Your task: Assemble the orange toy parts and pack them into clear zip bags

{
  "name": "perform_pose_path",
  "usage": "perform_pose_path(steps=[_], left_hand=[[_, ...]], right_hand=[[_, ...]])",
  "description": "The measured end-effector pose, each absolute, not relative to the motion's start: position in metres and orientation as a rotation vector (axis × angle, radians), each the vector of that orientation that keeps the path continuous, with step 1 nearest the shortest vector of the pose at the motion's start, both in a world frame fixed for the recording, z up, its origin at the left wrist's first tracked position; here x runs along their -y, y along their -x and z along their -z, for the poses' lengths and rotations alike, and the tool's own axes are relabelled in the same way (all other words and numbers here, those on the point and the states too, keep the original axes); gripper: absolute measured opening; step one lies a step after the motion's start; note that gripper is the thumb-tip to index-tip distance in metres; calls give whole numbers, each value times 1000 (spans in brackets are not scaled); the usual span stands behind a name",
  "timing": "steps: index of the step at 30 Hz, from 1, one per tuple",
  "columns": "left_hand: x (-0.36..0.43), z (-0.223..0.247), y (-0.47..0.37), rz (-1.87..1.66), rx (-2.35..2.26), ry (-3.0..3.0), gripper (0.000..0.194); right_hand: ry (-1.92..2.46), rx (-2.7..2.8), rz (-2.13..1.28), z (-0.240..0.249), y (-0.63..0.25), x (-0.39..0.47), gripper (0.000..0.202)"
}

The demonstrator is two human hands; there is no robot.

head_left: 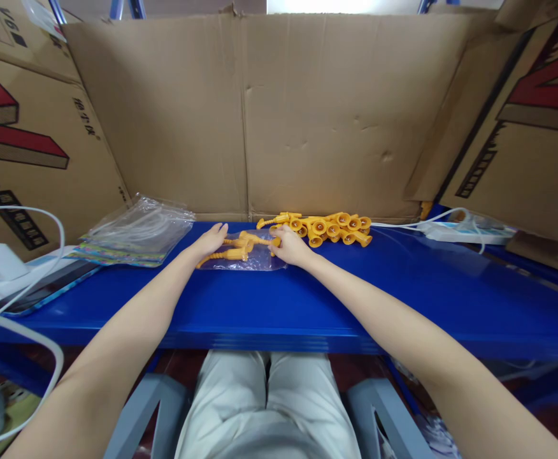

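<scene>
On the blue table lies a clear plastic bag (260, 261) with a few yellow toy horns (234, 254) in or on it. My left hand (212, 240) is closed at the bag's left end, its fingers pressed together near the upper edge; its grip is partly hidden. At the bag's right end, my right hand (292, 247) pinches the end of a yellow horn (260, 239) that points left over the bag. Just behind my right hand, a pile of several yellow horns (334, 226) lies with most of its flared ends facing me.
A stack of clear bags with coloured cards (140, 229) lies at left, beside a phone (44, 287) and a white power strip with cables (2, 274). Another power strip (467, 233) is at right. Cardboard walls (331, 115) enclose the back and sides.
</scene>
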State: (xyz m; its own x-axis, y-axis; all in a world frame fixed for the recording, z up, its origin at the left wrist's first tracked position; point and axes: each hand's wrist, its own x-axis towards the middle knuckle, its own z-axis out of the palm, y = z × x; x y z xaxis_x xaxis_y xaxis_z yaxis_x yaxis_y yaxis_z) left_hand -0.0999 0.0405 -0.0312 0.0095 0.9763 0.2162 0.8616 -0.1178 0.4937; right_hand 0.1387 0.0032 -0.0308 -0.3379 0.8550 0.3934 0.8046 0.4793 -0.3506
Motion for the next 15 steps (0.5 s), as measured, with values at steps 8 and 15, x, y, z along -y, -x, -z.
perform_pose_path(steps=[8,15], left_hand=[[-38,26,96,-852,-1859,-1983,63],[-44,29,100,-816,-1870,-2065,68]], right_hand=[[1241,1972,-638,45,-132,-17,24],[1210,2243,-581,44,-132,-13,46]])
